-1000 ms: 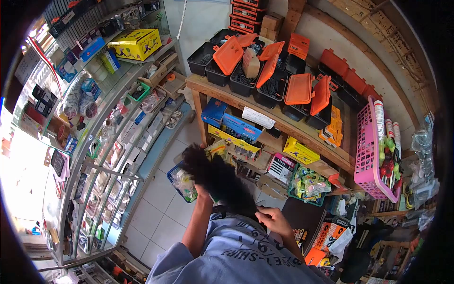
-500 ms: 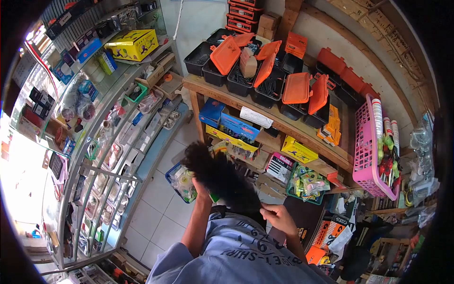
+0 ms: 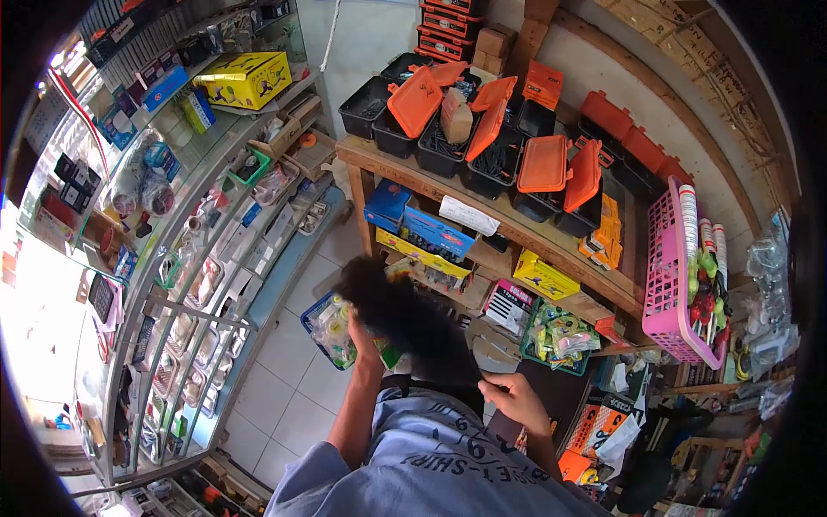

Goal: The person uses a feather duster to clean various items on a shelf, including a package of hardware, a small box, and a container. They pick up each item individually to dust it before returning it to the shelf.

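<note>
A long dark bushy tuft that looks like hair [image 3: 405, 323] hangs in front of my blue printed shirt [image 3: 431, 465]. My left hand [image 3: 360, 334] is raised at the tuft's far left side and closed against it, its fingers partly hidden by the strands. My right hand [image 3: 517, 401] is close to my chest with its fingers curled and pinched at the tuft's near end. Behind the left hand a blue basket [image 3: 312, 332] of clear packets stands on the tiled floor.
A curved glass display counter [image 3: 198, 258] full of small goods runs along the left. Ahead, a wooden shelf [image 3: 482, 211] carries black bins with orange lids [image 3: 543, 164], with boxes below. A pink basket [image 3: 668, 267] hangs at the right. White floor tiles [image 3: 293, 388] lie between counter and shelf.
My right hand has slid a little to the right along my chest. My left hand has crept slightly higher on the tuft. The view has barely shifted.
</note>
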Motion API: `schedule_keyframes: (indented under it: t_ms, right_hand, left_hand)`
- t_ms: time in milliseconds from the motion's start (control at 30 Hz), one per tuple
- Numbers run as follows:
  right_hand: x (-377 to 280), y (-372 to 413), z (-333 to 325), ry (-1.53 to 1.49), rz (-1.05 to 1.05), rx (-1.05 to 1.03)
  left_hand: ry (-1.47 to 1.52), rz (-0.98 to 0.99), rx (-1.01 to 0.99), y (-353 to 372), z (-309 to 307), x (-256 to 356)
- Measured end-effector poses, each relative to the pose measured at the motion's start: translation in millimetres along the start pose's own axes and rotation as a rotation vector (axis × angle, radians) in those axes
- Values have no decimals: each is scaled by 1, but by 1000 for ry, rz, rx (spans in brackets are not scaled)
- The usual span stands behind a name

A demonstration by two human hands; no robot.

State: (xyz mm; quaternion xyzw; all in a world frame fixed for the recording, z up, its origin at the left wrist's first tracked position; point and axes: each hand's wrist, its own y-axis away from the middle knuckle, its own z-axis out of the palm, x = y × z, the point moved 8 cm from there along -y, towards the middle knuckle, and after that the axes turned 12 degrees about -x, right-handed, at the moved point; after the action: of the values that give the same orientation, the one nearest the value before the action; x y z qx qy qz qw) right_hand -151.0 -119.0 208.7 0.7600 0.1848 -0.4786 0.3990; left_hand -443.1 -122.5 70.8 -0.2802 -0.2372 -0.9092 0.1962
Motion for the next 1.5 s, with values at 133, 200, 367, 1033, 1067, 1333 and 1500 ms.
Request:
schedule_keyframes:
  t_ms: [133,200,367,1033,1067,1333,1500]
  right_hand:
    - [-4,-2,-3,-86,61,89]
    - [-2,-1,-3,-31,29,36]
    - [-6,1,0,2,38,50]
    - [-12,-6,31,-11,-14,-75]
    - [-6,-5,31,-12,-14,-74]
    - [19,4,28,170,82,-44]
    - [14,0,29,258,28,7]
  left_hand:
    - [132,4,-82,16,42,17]
    - [87,-29,-95,18,31,16]
    - [-29,-62,-132,18,34,16]
    - [-499,321,-257,16,65,39]
    - [-500,320,-258,15,59,38]
    - [316,121,-239,-4,9,21]
    - [368,-16,-234,5,33,7]
